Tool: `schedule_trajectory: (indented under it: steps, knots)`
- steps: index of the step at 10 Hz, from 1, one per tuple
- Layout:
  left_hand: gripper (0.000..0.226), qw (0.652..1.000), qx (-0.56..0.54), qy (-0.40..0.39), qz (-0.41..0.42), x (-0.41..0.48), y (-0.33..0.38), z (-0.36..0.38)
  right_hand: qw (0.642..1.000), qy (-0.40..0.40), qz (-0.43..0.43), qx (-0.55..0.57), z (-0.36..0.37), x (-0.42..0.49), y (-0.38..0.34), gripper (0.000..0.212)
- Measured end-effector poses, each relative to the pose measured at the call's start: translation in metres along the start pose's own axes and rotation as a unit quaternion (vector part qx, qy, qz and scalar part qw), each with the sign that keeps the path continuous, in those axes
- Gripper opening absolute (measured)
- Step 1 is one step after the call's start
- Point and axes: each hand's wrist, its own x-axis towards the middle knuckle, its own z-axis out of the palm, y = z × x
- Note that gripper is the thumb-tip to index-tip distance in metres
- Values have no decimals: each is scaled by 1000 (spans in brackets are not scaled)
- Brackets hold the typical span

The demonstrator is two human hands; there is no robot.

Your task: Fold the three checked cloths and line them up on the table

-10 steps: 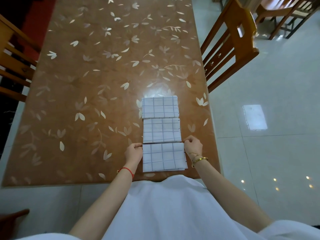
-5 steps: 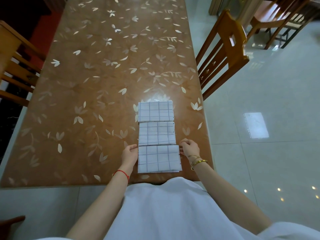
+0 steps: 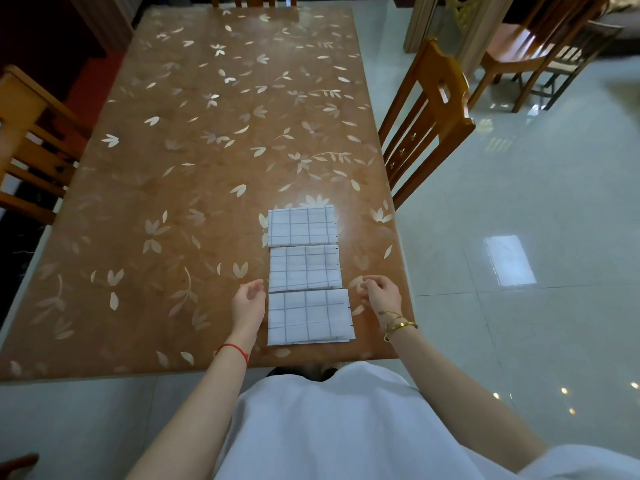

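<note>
Three folded white cloths with a dark check lie in one column near the table's right front corner. The far cloth [image 3: 301, 225], the middle cloth [image 3: 304, 267] and the near cloth [image 3: 309, 317] sit edge to edge. My left hand [image 3: 248, 301] hovers just left of the near cloth's far corner, fingers loosely curled, holding nothing. My right hand [image 3: 381, 294] hovers a little right of the same cloth, also loosely curled and apart from it.
The brown table [image 3: 173, 202] with a leaf pattern stretches far ahead. A wooden chair [image 3: 429, 123] stands at its right side, another chair [image 3: 31, 143] at its left. More chairs [image 3: 530, 53] stand at the far right on the glossy tiled floor.
Both hands have let go of the near cloth's far corners and drawn slightly outward. The cloths stay in place. The view has tilted up, showing more of the table.
</note>
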Motion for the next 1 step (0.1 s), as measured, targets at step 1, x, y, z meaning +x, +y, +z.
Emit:
schedule_trajectory:
  steps: [1]
  knots:
    - [23,999,-40,-12,24,-7,11,1,999,27,-14,42,-5,-2,-4,19]
